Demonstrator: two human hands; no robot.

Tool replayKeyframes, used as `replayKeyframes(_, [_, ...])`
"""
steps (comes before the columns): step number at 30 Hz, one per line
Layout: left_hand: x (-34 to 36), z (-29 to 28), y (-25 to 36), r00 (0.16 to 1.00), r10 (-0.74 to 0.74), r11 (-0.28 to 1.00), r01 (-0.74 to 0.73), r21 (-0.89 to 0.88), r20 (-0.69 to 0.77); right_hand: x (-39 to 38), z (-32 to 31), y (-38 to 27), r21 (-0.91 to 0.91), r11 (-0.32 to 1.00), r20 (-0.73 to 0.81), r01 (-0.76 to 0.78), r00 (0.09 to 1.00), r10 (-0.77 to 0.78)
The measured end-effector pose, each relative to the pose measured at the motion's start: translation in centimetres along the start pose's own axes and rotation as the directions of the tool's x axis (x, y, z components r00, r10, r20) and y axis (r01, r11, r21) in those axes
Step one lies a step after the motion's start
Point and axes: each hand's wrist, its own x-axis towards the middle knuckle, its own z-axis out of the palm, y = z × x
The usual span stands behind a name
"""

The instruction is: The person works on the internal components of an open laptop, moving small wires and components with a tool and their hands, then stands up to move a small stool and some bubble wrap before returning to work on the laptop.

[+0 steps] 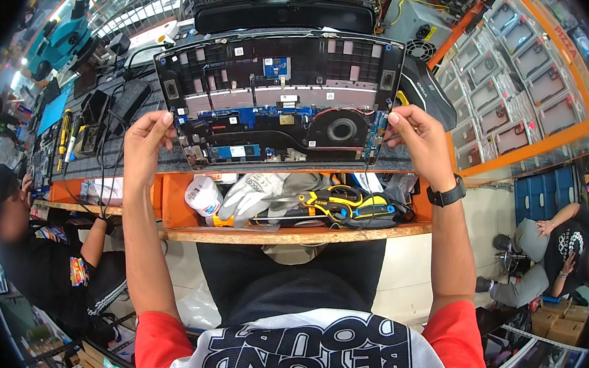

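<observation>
Between my hands is an opened laptop base (237, 81), black, tilted up toward me with its insides bare. A blue circuit board, a round cooling fan (342, 129) and a small blue SSD-like card (239, 152) show inside it. My left hand (150, 138) pinches its left edge between thumb and fingers. At the opposite edge, my right hand (414, 137) grips the side near the fan. The base's lower edge is close to the grey work mat (149, 164); whether it touches cannot be made out. A dark watch is on my right wrist.
Below the bench edge an open orange drawer (289, 241) holds gloves (255, 198), yellow-black pliers (342, 201) and a white tub (203, 194). Screwdrivers (65, 132) and cables lie left. An orange parts rack (520, 84) stands right. People sit at left (57, 254) and right (554, 256).
</observation>
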Motion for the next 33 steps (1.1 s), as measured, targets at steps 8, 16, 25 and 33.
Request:
replayKeyframes(8, [1.8, 0.5, -0.6, 0.997, -0.07, 0.997, 0.071, 0.031, -0.009, 1.5, 0.9, 0.5, 0.054, 0.994, -0.033, -0.097, 0.995, 0.099])
replayKeyframes(16, [2.4, 1.7, -1.0, 0.996, -0.085, 0.993, 0.088, 0.084, -0.037, 2.4, 1.4, 1.4, 0.085, 0.988, -0.081, -0.131, 0.987, 0.137])
replayKeyframes(25, [3.1, 2.7, -1.7, 0.998, -0.039, 0.952, 0.051, 0.301, -0.047, 3.4, 1.2, 3.6, -0.083, 0.996, -0.111, -0.04, 0.993, 0.031])
replayKeyframes(33, [3.8, 3.0, -3.0, 0.998, 0.05, 0.989, -0.055, 0.14, 0.039, 4.8, 0.3, 4.8, -0.1, 0.993, -0.15, -0.063, 0.987, 0.048])
